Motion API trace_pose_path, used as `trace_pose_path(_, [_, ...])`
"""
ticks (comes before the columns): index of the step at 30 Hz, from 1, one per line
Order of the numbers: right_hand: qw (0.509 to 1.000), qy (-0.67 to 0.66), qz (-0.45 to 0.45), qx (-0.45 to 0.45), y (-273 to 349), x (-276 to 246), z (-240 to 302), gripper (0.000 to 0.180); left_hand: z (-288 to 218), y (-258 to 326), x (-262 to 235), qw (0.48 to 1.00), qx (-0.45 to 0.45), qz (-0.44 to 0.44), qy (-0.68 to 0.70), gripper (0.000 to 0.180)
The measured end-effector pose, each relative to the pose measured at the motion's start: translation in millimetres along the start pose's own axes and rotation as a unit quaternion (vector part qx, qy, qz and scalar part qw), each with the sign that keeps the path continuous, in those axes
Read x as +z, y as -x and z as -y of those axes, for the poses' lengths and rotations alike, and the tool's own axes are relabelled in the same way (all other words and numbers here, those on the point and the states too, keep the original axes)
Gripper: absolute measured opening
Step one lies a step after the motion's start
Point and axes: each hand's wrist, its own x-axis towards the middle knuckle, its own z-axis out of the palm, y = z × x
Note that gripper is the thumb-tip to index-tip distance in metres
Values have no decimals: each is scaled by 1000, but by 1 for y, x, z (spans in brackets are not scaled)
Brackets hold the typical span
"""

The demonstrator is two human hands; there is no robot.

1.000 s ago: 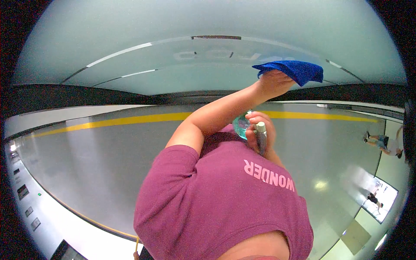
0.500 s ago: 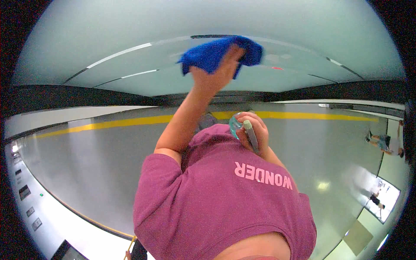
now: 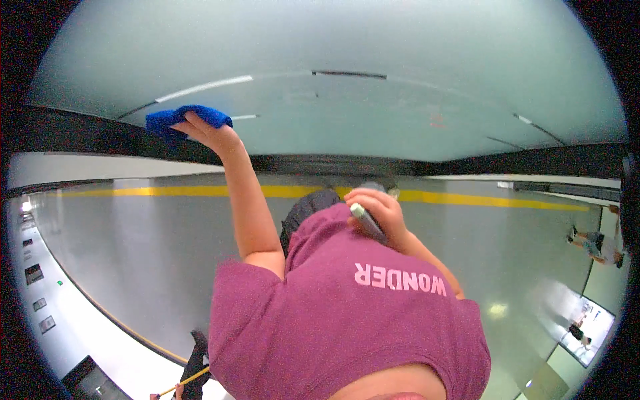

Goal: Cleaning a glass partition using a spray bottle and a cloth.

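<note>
My left hand (image 3: 208,131) is closed on a blue cloth (image 3: 163,122), with the arm stretched out ahead and to the left. The cloth lies over the lower left part of a large pale, glossy panel (image 3: 320,40), close to its dark bottom frame (image 3: 320,164). In front of my chest, my right hand (image 3: 381,208) grips what looks like a spray bottle (image 3: 369,223). Its slim grey top with a pale green tip shows; the fingers and palm hide most of the rest.
A yellow floor stripe (image 3: 453,197) runs along the foot of the panel over the grey floor (image 3: 133,267). One person (image 3: 592,243) is at the far right, another (image 3: 580,332) beyond a bright opening. Behind me on the left, a dark-clothed person (image 3: 195,367) holds a yellow stick.
My left hand has swept the blue cloth from the panel's middle to its lower left. The right hand has turned and shifted slightly left and nearer; the bottle's teal see-through part no longer shows.
</note>
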Motion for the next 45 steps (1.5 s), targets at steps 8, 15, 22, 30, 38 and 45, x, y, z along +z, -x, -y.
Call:
trace_pose_path(8, [999,-11,-24,27,3,-1,19,31,-163,68,37,954,277,-43,104,66])
trace_pose_path(15, [996,49,-65,38,26,-6,14,30,-276,169,75,850,458,233,117,40])
trace_pose_path(22, [978,77,-168,97,51,-10,23,35,-301,268,121,800,514,227,210,28])
trace_pose_path(30, [980,81,-150,100,64,-24,20,37,-299,278,120,783,526,251,218,22])
trace_pose_path(38, [997,35,-32,65,87,-54,25,39,-310,204,36,876,448,130,122,37])
trace_pose_path(45, [997,1,73,-19,81,-42,24,36,-246,155,-22,944,329,1,-1,44])
